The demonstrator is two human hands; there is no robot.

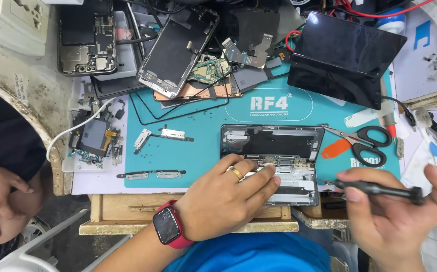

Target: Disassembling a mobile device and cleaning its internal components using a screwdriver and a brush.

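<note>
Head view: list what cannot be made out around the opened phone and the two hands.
- Opened phone: its lower left part is hidden under the left hand.
- Screwdriver: the tip is too thin and blurred to make out; the handle end is covered by the right hand.
- Right hand: cut off by the right and bottom edges.
- Tiny screws on the teal mat: too small to count.

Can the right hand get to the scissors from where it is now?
Probably yes. The scissors lie uncovered on the mat just above the right hand, with nothing between them. But that hand already holds a screwdriver, so it would need to free its fingers first.
</note>
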